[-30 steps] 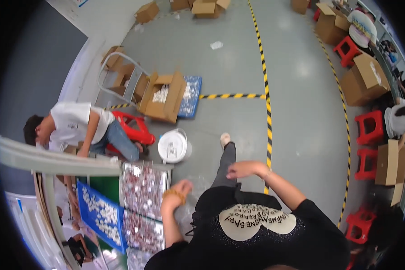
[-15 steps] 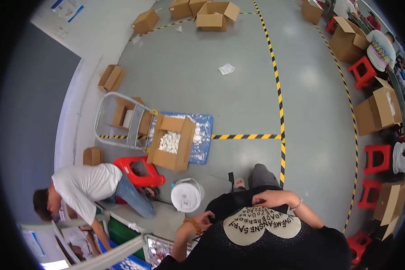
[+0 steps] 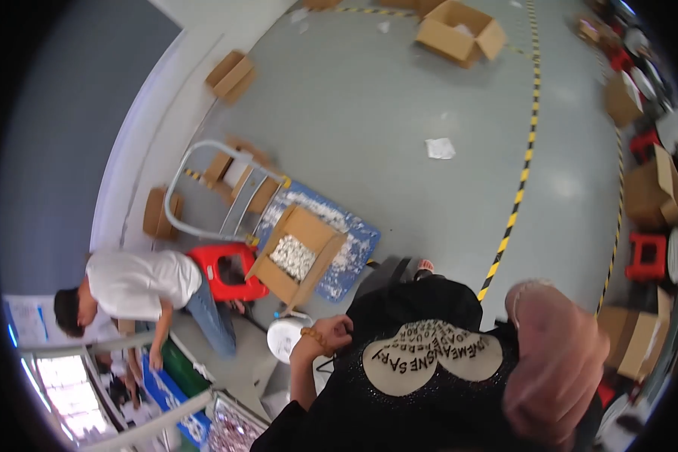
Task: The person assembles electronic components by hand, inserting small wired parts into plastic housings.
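My left hand [image 3: 328, 335], with a beaded bracelet at the wrist, is raised beside the front of my black printed top [image 3: 429, 361]. Its fingers are curled in, and whatever they may hold is hidden. My right hand [image 3: 554, 358] is lifted close in front of the right side of my chest, large and smeared by motion. Its fingers cannot be made out. A white bucket [image 3: 285, 339] stands on the floor just beyond my left hand, partly covered by it.
At left, a person in a white shirt [image 3: 139, 282] leans over a blue tray [image 3: 175, 399]. A red stool [image 3: 217, 290] stands by a cart [image 3: 339, 282] bearing an open carton [image 3: 325, 230] of small white pieces. More cartons [image 3: 459, 34] and crumpled white paper [image 3: 440, 148] lie farther off.
My right hand has left my waist and come up close to the camera. My left hand has moved slightly upward with fingers curled. The whole view has turned, shifting the cart and bucket.
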A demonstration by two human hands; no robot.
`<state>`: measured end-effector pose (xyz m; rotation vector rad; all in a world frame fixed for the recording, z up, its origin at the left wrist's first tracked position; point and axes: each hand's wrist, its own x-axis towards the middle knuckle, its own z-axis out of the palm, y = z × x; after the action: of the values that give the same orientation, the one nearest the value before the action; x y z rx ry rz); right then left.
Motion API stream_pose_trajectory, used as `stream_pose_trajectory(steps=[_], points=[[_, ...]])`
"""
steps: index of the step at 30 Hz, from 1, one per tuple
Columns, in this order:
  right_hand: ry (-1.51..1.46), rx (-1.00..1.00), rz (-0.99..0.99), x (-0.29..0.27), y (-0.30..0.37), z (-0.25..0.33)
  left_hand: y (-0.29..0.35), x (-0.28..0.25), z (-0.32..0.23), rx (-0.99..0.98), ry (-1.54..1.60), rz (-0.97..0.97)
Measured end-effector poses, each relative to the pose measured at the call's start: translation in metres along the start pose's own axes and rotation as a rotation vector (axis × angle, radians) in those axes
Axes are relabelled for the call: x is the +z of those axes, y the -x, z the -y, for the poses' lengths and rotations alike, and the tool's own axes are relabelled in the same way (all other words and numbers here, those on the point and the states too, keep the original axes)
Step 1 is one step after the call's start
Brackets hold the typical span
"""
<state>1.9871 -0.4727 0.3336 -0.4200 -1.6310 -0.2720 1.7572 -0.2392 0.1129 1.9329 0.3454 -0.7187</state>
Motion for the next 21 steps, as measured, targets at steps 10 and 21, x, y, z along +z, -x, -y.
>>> stream_pose_trajectory(steps=[10,21], points=[[0.564,-0.67,-0.318,-0.066,0.015,-0.225,-0.146,-0.128,-0.058,-0.029,0.106,-0.246],[-0.106,-0.463,-0.037,-0.143,-0.011,-0.476,-0.266,-0.335,-0.069,-0.065,0.201,-0.311]])
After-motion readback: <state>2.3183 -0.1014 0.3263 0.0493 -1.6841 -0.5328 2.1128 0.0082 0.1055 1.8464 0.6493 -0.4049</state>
